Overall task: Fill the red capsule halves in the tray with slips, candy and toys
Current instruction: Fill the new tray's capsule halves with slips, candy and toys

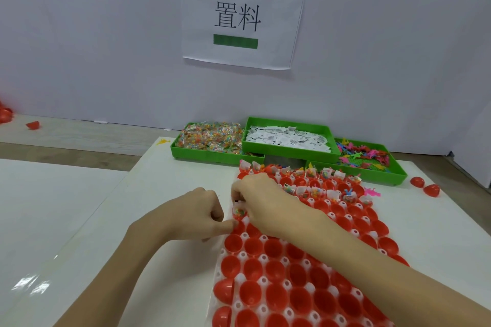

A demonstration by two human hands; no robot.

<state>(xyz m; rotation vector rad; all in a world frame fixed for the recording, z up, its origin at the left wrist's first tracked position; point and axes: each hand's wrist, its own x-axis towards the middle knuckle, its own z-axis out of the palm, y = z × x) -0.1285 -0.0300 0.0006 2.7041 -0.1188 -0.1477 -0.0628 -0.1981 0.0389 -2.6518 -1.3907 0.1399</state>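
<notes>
We have both hands at the left edge of the white capsule tray, which runs lengthwise away from us toward the three green bins. Our right hand reaches across the tray from the right, fingers curled down over a small candy packet and what looks like a white slip at a red capsule half in the left column; we judge it is pinching them, though the fingertips are hidden. Our left hand sits just beside the tray edge, fingers curled with the thumb touching the rim near that same half, seemingly steadying it; we cannot tell if it holds anything. Filled halves occupy the far rows; the rows near us lie empty, so filling proceeds toward us. The supplies lie straight ahead beyond the tray's far end: the candy bin to the left, the slip bin in the middle, the toy bin to the right. For the next reach, the left hand is nearer the candy, the right nearer the toys.
</notes>
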